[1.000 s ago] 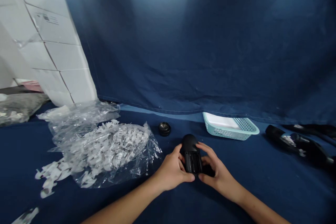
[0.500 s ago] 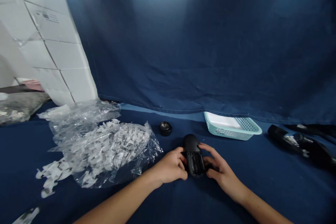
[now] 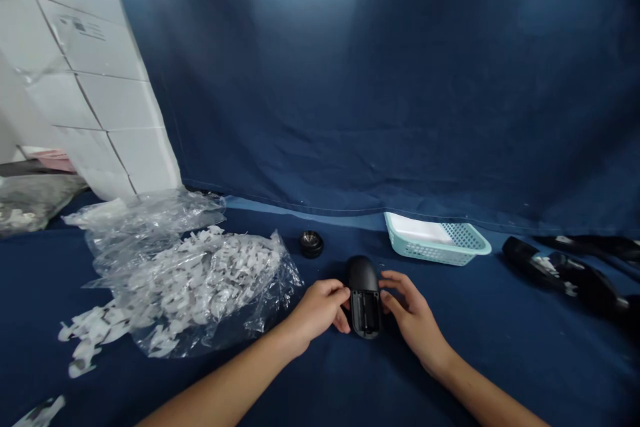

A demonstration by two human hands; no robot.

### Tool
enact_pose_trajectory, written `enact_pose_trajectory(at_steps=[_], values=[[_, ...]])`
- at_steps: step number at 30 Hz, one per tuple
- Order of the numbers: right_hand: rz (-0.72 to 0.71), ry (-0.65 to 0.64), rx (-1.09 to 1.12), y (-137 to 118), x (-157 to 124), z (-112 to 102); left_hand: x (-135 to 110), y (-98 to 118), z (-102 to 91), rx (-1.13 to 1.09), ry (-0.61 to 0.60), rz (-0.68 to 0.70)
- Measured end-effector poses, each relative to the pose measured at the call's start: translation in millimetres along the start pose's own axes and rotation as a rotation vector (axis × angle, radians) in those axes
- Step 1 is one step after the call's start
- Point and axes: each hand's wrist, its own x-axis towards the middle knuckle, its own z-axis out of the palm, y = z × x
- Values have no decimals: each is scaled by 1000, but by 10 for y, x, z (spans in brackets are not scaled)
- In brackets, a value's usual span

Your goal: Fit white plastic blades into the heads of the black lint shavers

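At the far left you are seeing a stack of white foam boxes wrapped in thin film, with a grey bag lying in front of it. Next along, a clear plastic bag is lying open on the dark blue cloth, and a heap of small white scraps is spilling out of it toward you. A small black round cap is sitting just beyond the bag's right edge, well above your hands in the view.

Your left hand is coming in from the lower left, its fingers against the left side of a black plastic casing. The casing is sitting between your hands, near the middle of the cloth, with its rounded end pointing away from you and a dark recessed panel showing on its near half. Your right hand is mirroring the left on the casing's right side. The hands are apart, with the casing between them, and you cannot tell how firmly they are gripping it.

Further right, a pale blue plastic basket is holding something white, and dark black items are lying at the right edge. A blue curtain is hanging behind everything.
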Motion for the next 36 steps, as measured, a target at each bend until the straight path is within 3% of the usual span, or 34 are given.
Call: enact_pose_trajectory(at_steps=[5, 10, 16, 25, 33, 36], values=[[9, 11, 4, -3, 21, 20, 25, -18, -15, -15, -3, -7], [6, -69, 57, -38, -47, -6, -65, 56, -51, 3, -7, -12], [-32, -153, 70, -53, -80, -36, -141, 75, -37, 168, 35, 14], [-37, -227, 62, -46, -57, -71, -210, 74, 50, 440, 144, 163], [-43, -249, 55, -82, -78, -74, -215, 79, 52, 512, 133, 196], [-13, -339, 58, -177, -117, -90, -230, 79, 62, 516, 123, 204]])
